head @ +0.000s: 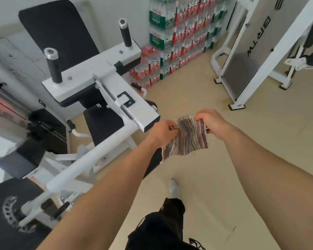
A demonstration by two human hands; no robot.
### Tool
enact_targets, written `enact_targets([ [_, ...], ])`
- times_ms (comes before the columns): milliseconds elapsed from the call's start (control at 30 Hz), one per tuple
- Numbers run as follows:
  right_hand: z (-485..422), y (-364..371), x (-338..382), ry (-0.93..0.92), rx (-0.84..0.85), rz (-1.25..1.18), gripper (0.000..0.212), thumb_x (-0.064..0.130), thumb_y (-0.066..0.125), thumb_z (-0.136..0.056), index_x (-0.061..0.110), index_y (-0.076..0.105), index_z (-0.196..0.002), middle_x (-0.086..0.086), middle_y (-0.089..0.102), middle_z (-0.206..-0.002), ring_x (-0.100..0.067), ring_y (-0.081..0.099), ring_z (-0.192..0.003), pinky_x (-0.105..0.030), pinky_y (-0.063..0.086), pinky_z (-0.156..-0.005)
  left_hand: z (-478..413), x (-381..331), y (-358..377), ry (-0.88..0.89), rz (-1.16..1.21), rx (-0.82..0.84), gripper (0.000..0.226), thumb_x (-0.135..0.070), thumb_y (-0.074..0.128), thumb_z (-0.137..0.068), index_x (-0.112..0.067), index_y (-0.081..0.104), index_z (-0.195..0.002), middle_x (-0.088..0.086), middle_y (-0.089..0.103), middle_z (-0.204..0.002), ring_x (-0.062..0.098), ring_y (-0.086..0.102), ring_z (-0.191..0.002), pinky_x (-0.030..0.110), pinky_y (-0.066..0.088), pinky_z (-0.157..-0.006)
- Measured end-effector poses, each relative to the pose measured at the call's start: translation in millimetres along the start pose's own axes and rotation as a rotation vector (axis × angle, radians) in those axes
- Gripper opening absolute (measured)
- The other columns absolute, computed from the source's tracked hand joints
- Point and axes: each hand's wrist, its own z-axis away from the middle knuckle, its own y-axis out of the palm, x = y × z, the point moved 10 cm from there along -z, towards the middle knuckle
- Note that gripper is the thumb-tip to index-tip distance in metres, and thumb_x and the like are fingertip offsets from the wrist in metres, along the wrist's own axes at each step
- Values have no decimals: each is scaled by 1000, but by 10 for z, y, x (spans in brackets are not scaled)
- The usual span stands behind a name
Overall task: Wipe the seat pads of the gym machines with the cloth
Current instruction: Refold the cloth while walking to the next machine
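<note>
We see 2 bare hands holding a small striped cloth point(185, 138) up in the air between them, stretched out above the floor. The left hand point(162, 131) pinches the cloth's left edge with its fingers pressed together on the fabric. The right hand point(212, 123) pinches the upper right corner in the same way, its fingers curled over the top edge. The cloth hangs down from both grips, its lower edge loose and slightly curled. Its stripes are wavy lines of red, blue, grey and white.

Just left of the hands stands a white gym machine point(105, 83). Its black seat pad point(103, 123) lies low and left of the cloth, apart from it. Farther away rises the machine's black back pad point(58, 33), and 2 black handles point(53, 66) with metal caps stand upright on the white frame.

Near the bottom of the view we see black shorts point(161, 228) and a white shoe point(173, 188) on the beige floor point(251, 168). At the far wall, packs of bottled water point(179, 33) are stacked high; the labels are too blurred to read. At the far right stands a second white machine point(251, 51) with a grey panel.
</note>
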Motion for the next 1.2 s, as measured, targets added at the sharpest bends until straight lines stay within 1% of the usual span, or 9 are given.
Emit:
enact_targets([
  [233, -1557, -602, 296, 22, 76, 168, 10, 10, 63, -84, 16, 70, -80, -9, 63, -76, -27, 57, -73, -36, 46, -76, -1689, -339, 269, -118, 77, 10, 28, -20, 56, -97, -15, 68, -122, 8, 69, -112, 24, 62, -94, 27, 43, -76],
  [367, -2331, -871, 609, 8, 129, 300, 9, 10, 62, -84, 9, 65, -76, -8, 47, -62, -23, 42, -61, -31, 29, -58, -2425, -384, 134, -204, 101, 4, 27, -21, 53, -98, -13, 68, -119, 11, 72, -108, 31, 67, -99, 37, 56, -83],
  [467, -2940, -865, 785, 33, 213, 331, 13, 14, 65, -78, 11, 62, -66, -11, 49, -65, -24, 48, -64, -35, 37, -68, -2908, -260, -17, -269, 121, -29, 26, -21, 53, -100, -12, 68, -119, 11, 71, -110, 31, 66, -101, 41, 56, -87],
  [633, -4030, -553, 1112, 34, 415, 398, 5, 12, 61, -80, 9, 65, -77, -15, 56, -77, -28, 59, -69, -39, 55, -72, -3607, 164, -316, -454, 198, -154, 26, -23, 52, -101, -14, 66, -122, 10, 70, -111, 29, 66, -101, 42, 56, -87],
  [700, -4437, -414, 1298, 26, 474, 412, 9, 12, 59, -83, 11, 64, -75, -16, 58, -79, -29, 61, -73, -45, 58, -83, -3829, 299, -437, -534, 238, -215, 23, -22, 52, -101, -13, 66, -117, 10, 71, -102, 30, 68, -94, 43, 59, -83],
  [800, -4928, -227, 1582, 10, 549, 457, 9, 10, 58, -86, 10, 62, -77, -18, 60, -81, -30, 61, -76, -47, 57, -86, -4003, 396, -546, -676, 340, -285, 19, -21, 51, -101, -13, 64, -111, 8, 67, -87, 30, 67, -75, 47, 63, -71],
  [967, -5466, 122, 1964, -44, 682, 567, 12, 11, 56, -87, 10, 61, -76, -18, 63, -81, -30, 61, -66, -33, 52, -67, -4165, 489, -664, -826, 462, -399, 23, -27, 55, -99, -14, 67, -113, 10, 73, -98, 29, 72, -88, 44, 62, -78],
  [1067, -5678, 480, 2094, -71, 775, 624, 14, 11, 56, -88, 12, 60, -74, -13, 60, -75, -26, 58, -62, -33, 51, -67, -4232, 706, -712, -911, 519, -465, 23, -30, 57, -98, -16, 70, -111, 7, 73, -102, 25, 70, -96, 43, 59, -88],
  [1200, -5906, 1051, 2271, -147, 915, 750, 13, 11, 56, -88, 13, 59, -75, -10, 57, -72, -22, 55, -61, -30, 48, -65, -4339, 1087, -796, -1018, 606, -575, 21, -31, 58, -97, -20, 69, -112, 4, 70, -102, 20, 68, -91, 36, 59, -84],
])
